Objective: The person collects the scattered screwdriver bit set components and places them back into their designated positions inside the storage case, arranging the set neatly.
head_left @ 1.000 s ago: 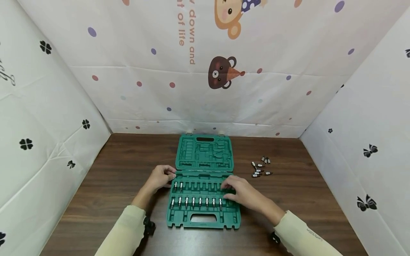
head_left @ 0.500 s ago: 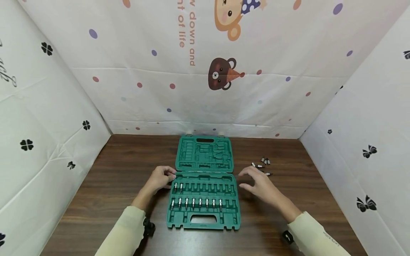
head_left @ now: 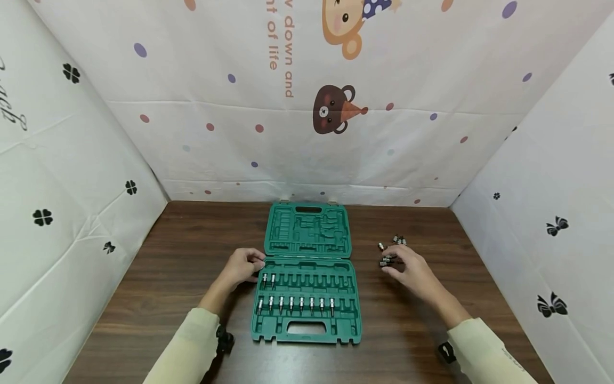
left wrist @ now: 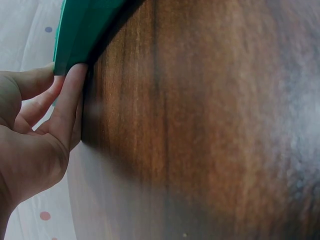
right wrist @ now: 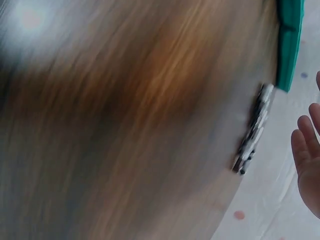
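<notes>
A green bit-socket case (head_left: 307, 338) lies open on the table, its lid (head_left: 307, 248) folded back toward the wall. Two silver bit sockets (head_left: 273, 280) sit in the upper row at the left, and several more bit sockets (head_left: 291, 304) fill most of the lower row. At the case's left edge my left hand (head_left: 240, 265) pinches the rim between thumb and fingers, as the left wrist view confirms on the green case (left wrist: 85, 37). My right hand (head_left: 412, 271), fingers spread, hovers by a pile of loose bit sockets (head_left: 386, 261), partly hiding it; the right wrist view is blurred.
More loose bit sockets (head_left: 399, 240) lie farther back on the dark wood table (head_left: 206, 229). A printed cloth wall (head_left: 240, 144) rises behind the table, with further white cloth (head_left: 508, 256) along the right side.
My right hand has moved right, from over the case's right side to the loose bit sockets. My left hand has stayed at the case's left edge.
</notes>
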Demonstrator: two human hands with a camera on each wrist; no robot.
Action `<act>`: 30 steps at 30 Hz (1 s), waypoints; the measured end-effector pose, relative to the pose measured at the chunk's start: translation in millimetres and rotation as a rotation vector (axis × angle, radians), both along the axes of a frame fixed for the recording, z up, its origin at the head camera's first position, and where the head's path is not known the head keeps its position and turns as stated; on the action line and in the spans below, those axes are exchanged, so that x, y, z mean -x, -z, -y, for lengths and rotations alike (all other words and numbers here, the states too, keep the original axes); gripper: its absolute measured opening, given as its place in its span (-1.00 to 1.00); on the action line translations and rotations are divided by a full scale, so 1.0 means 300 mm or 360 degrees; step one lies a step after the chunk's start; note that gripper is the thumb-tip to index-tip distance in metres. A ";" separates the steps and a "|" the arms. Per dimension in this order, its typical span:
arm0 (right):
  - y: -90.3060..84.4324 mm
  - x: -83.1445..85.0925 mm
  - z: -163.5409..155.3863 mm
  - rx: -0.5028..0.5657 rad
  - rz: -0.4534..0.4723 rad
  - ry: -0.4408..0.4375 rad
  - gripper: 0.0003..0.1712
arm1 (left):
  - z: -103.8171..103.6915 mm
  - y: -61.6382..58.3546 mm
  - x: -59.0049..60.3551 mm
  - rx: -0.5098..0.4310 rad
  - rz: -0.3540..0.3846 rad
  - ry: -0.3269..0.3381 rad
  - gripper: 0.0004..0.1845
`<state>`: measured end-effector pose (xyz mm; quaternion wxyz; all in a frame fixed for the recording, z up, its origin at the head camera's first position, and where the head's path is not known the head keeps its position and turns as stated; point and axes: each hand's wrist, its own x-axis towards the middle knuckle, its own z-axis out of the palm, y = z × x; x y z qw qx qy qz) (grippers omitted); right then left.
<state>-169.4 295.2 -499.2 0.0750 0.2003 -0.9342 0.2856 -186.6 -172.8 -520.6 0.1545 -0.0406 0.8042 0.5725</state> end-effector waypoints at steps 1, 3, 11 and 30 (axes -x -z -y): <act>0.003 0.004 -0.011 -0.0006 0.0004 0.0018 -0.54 | 0.000 0.000 0.000 0.0001 -0.0002 -0.0001 -0.83; 0.010 0.012 -0.033 -0.0011 0.0018 0.0060 -0.52 | -0.001 0.000 0.000 0.0004 -0.0003 -0.0004 -0.83; 0.028 0.042 -0.128 0.0094 0.0273 0.0234 -0.50 | -0.003 0.003 -0.001 0.0021 -0.0004 -0.0010 -0.83; 0.089 0.097 -0.185 -0.0050 0.0351 0.0293 -0.65 | 0.001 0.007 -0.001 0.0007 -0.0004 -0.0006 -0.84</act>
